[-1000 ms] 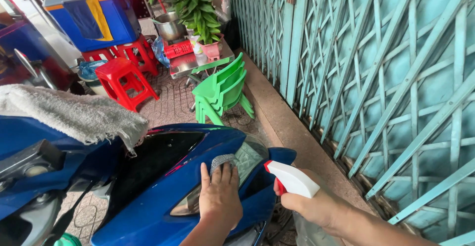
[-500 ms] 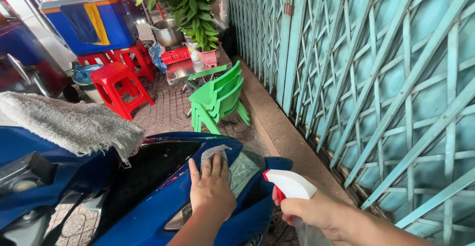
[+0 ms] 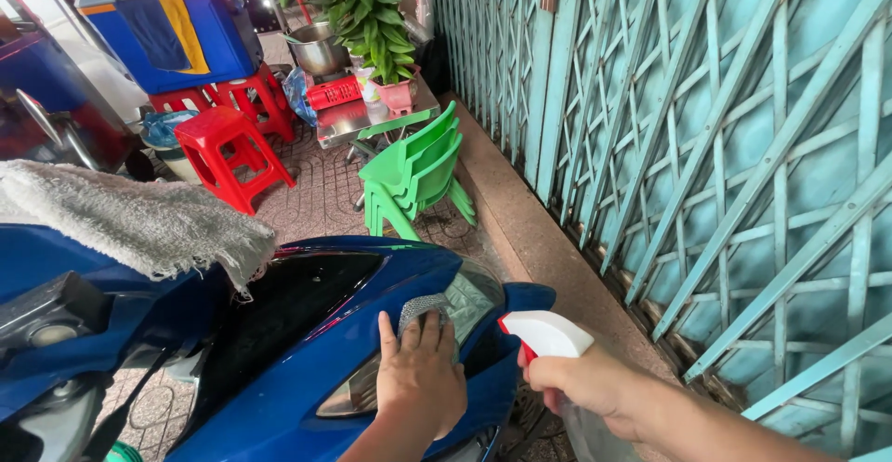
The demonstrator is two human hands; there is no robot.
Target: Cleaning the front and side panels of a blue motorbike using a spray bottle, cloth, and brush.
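One small grey cloth (image 3: 423, 310) lay on the blue scooter's front panel (image 3: 307, 369), pressed flat under the left hand (image 3: 420, 374), fingers spread. The right hand (image 3: 581, 386) was closed round a spray bottle (image 3: 548, 336). The cloth might have slipped off the sloping panel edge. Open room was narrow: the teal folding gate (image 3: 706, 146) stood near on the right, green chairs (image 3: 413, 169) ahead.

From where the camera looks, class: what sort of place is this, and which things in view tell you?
Probably a pavement outside a shuttered shopfront beside a street stall. A folding metal gate lines the paved walkway, plastic stools and stacked green chairs stand outside, and a blue scooter is parked there.
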